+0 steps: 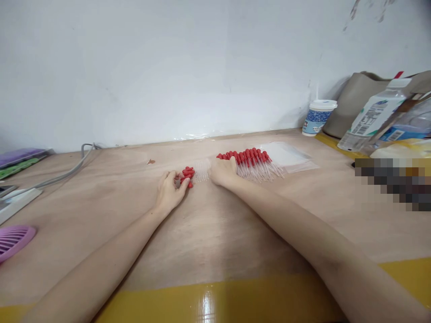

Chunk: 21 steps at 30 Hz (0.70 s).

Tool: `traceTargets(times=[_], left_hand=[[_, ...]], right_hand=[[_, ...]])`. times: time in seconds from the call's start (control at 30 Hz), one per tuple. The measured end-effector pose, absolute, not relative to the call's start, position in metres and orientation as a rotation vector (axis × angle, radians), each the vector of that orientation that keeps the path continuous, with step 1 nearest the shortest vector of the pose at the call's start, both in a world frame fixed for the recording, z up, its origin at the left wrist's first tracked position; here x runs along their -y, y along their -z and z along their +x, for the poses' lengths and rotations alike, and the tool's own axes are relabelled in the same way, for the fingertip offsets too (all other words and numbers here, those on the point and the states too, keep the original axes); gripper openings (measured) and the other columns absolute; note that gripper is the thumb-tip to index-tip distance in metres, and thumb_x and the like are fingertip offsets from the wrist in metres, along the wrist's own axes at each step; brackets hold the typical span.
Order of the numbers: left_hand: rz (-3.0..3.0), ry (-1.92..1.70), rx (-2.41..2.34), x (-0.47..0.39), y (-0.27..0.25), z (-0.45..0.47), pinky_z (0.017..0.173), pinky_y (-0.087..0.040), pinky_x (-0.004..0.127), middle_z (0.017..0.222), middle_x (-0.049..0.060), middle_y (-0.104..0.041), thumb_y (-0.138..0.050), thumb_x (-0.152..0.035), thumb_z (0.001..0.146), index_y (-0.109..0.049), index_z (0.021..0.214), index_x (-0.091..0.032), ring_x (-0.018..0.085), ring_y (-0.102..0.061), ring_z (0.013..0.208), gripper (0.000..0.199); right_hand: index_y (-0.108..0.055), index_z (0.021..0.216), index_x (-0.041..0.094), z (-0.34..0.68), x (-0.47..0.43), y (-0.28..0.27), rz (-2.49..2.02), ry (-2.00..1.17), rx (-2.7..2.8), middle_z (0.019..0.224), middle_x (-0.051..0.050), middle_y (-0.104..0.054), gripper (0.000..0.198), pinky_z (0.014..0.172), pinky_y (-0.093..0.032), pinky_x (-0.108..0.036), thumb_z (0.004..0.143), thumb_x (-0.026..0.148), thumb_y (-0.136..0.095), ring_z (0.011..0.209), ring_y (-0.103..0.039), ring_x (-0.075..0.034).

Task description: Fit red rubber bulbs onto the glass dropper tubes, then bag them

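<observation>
My left hand (168, 190) rests on the table with its fingers curled around several small red rubber bulbs (188, 172), which stick out past the thumb and fingertips. To the right of them lies a row of thin clear tubes (202, 170) without red tops. My right hand (222, 172) is closed at the right end of that row; its fingertips face away, so what they grip is hidden. Just beyond it, droppers (252, 158) with red bulbs on clear stems lie side by side, their bulbs toward the wall. My right hand covers part of this row.
A clear plastic bag with white paper (286, 154) lies behind the droppers. At right stand a blue paper cup (316, 119), a plastic bottle (373, 116) and a grey bin (346, 98). A grey cable (67, 172) and a pink fan (16, 240) are at left.
</observation>
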<state>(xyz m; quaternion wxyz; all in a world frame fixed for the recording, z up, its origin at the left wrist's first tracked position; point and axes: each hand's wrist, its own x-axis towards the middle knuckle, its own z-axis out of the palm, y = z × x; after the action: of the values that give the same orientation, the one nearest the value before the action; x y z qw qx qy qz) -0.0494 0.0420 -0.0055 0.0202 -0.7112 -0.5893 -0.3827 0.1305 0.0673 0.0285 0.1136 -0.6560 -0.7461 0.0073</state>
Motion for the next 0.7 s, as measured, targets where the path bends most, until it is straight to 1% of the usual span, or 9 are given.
traceTargets(times=[0.07,0.1,0.17,0.23,0.33,0.37,0.5,0.6,0.7], left_hand=[[-2.246,1.199,1.866,-0.043,0.007,-0.050,0.063,-0.044,0.029,0.076,0.003,-0.052,-0.056,-0.034,0.074,-0.055,0.076,-0.017,0.015,-0.052,0.065,0.017],[-2.276,1.207,1.879,-0.043,0.007,-0.050,0.061,-0.044,0.028,0.076,0.003,-0.053,-0.055,-0.033,0.074,-0.055,0.076,-0.017,0.014,-0.052,0.063,0.017],[-2.338,1.219,1.885,-0.044,0.007,-0.050,0.059,-0.044,0.028,0.074,0.003,-0.055,-0.053,-0.031,0.075,-0.054,0.076,-0.016,0.014,-0.053,0.061,0.014],[-2.367,1.225,1.884,-0.044,0.007,-0.050,0.059,-0.044,0.028,0.074,0.004,-0.058,-0.052,-0.028,0.076,-0.054,0.078,-0.016,0.014,-0.054,0.062,0.012],[-2.333,1.236,1.886,-0.044,0.005,-0.050,0.061,-0.045,0.029,0.074,0.004,-0.059,-0.051,-0.028,0.077,-0.054,0.080,-0.016,0.015,-0.055,0.064,0.012],[-2.313,1.241,1.877,-0.043,0.005,-0.049,0.062,-0.046,0.029,0.076,0.005,-0.060,-0.050,-0.028,0.078,-0.054,0.081,-0.016,0.016,-0.056,0.066,0.013],[-2.262,1.279,1.736,-0.033,0.003,-0.042,0.066,-0.047,0.031,0.087,0.007,-0.059,-0.047,-0.028,0.082,-0.053,0.090,-0.015,0.017,-0.056,0.073,0.016],[-2.436,1.237,1.470,-0.019,0.002,-0.031,0.071,-0.047,0.031,0.094,0.008,-0.058,-0.044,-0.025,0.085,-0.053,0.098,-0.016,0.017,-0.056,0.078,0.019],[-2.732,1.040,1.185,-0.007,0.001,-0.019,0.076,-0.046,0.031,0.092,0.008,-0.057,-0.042,-0.023,0.087,-0.056,0.103,-0.017,0.017,-0.055,0.085,0.022]], right_hand=[[-0.055,0.095,0.009,0.145,-0.055,-0.028,-1.853,0.047,2.183,0.089,-0.015,-0.064,0.028,0.080,-0.026,-0.037,0.084,0.027,-0.036,0.083,-0.058,-0.025],[-0.053,0.095,0.008,0.154,-0.048,-0.027,-1.785,0.104,2.173,0.088,-0.016,-0.063,0.028,0.078,-0.026,-0.037,0.085,0.027,-0.035,0.083,-0.057,-0.026],[-0.049,0.092,0.011,0.175,-0.034,-0.021,-1.637,0.141,2.195,0.087,-0.013,-0.062,0.023,0.073,-0.027,-0.034,0.087,0.024,-0.031,0.080,-0.056,-0.024],[-0.047,0.089,0.013,0.198,-0.023,-0.012,-1.500,0.147,2.227,0.080,-0.009,-0.061,0.019,0.072,-0.028,-0.032,0.087,0.021,-0.030,0.073,-0.054,-0.021],[-0.047,0.087,0.015,0.226,-0.011,0.005,-1.287,0.178,2.248,0.079,-0.006,-0.060,0.019,0.074,-0.029,-0.032,0.089,0.022,-0.029,0.068,-0.053,-0.017],[-0.048,0.089,0.015,0.232,-0.009,0.010,-1.234,0.190,2.243,0.082,-0.007,-0.061,0.019,0.075,-0.029,-0.032,0.089,0.022,-0.030,0.071,-0.053,-0.018],[-0.048,0.108,0.016,0.245,-0.003,0.018,-1.131,0.196,2.199,0.091,-0.009,-0.062,0.026,0.075,-0.031,-0.032,0.089,0.018,-0.031,0.082,-0.056,-0.019],[-0.053,0.102,0.017,0.246,-0.001,0.018,-1.126,0.173,2.200,0.090,-0.008,-0.062,0.024,0.074,-0.032,-0.032,0.089,0.018,-0.033,0.082,-0.055,-0.019],[-0.054,0.094,0.016,0.245,0.001,0.018,-1.105,0.124,2.202,0.091,-0.008,-0.062,0.021,0.075,-0.033,-0.032,0.088,0.017,-0.034,0.083,-0.055,-0.018]])
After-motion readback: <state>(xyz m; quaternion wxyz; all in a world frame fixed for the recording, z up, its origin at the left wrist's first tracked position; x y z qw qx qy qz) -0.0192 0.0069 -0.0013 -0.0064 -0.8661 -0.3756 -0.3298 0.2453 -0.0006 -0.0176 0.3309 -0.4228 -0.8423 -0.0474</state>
